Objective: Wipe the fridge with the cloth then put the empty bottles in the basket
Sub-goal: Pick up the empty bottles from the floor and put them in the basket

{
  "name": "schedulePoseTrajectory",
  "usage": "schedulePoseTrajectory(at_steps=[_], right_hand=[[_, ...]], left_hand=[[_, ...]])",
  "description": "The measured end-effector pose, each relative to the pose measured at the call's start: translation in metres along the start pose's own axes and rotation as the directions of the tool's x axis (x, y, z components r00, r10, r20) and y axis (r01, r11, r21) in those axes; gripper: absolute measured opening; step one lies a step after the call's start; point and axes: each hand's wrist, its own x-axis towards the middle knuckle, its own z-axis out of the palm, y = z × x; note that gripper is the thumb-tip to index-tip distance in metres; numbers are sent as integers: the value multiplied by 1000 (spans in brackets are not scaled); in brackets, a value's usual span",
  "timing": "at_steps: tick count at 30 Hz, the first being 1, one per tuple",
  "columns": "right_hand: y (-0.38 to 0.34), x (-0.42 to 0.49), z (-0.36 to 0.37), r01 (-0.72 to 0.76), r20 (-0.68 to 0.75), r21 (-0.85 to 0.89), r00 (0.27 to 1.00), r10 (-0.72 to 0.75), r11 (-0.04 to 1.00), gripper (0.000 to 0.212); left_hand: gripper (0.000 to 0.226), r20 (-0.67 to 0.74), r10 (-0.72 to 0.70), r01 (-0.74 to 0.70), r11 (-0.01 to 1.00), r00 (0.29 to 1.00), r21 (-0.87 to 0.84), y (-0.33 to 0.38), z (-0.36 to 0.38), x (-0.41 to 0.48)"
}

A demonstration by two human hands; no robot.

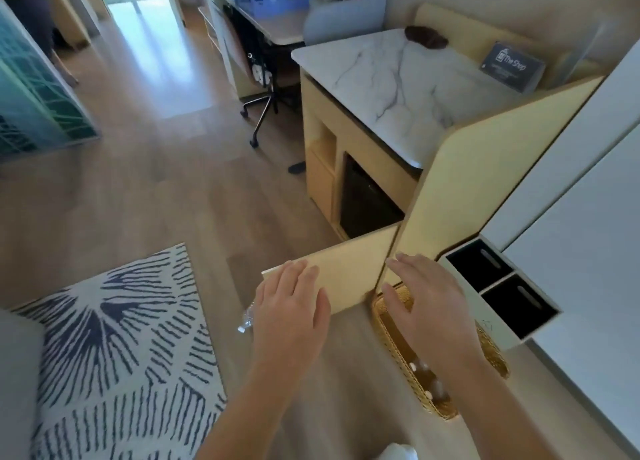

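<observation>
Woven basket (493, 354) on the floor, just to the right of the open cabinet door (349, 269), with its far end close against the lower edge of the door. Inside it, some clear bottles (424, 378) with white caps, partly hidden under the right forearm. One more clear bottle (247, 316) lying on the floor just to the left of the door, half covered by the left hand (291, 307). Black fridge (363, 200) in the cabinet opening behind the door, its front uncovered.

Left hand wide and flat, fingers straight and close together, over the near left corner of the door, holding nothing; not possible to tell if touching the door. Right hand (426, 300) also wide, fingers a little spread, above the far end of the basket, just right of the hinge side of the door, holding nothing.

Above and behind the door, marble counter (398, 78) with a dark brown bundle (426, 37) at its far edge, perhaps cloth, cannot tell, and a dark sign (512, 66). To the right of the door, two black compartments (498, 279) in a white unit. Far to the left of the door, patterned rug (114, 338) on the wooden floor
</observation>
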Motion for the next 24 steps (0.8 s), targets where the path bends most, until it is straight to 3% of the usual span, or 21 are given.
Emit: schedulePoseTrajectory(at_steps=[5, 7, 11, 15, 19, 24], right_hand=[[-111, 4, 50, 79, 11, 48, 997, -80, 996, 40], [-151, 7, 67, 132, 13, 75, 991, -133, 988, 36], [-209, 11, 94, 217, -21, 112, 976, -216, 970, 32], [-242, 30, 111, 267, -11, 115, 964, -267, 957, 32], [-263, 65, 127, 217, 71, 142, 971, -229, 966, 34], [-277, 119, 148, 184, 46, 192, 980, -196, 964, 33]], left_hand=[[26, 2, -91, 91, 996, 996, 18, -110, -47, -30], [38, 25, -149, 148, 989, 989, 4, -147, -64, -38], [41, -29, -238, 237, 971, 971, -19, -202, -87, -47], [31, -66, -278, 278, 960, 958, -14, -240, -92, -41], [31, -84, -299, 300, 954, 951, 0, -269, -88, -18], [31, -47, -268, 270, 961, 962, 52, -296, -83, 31]])
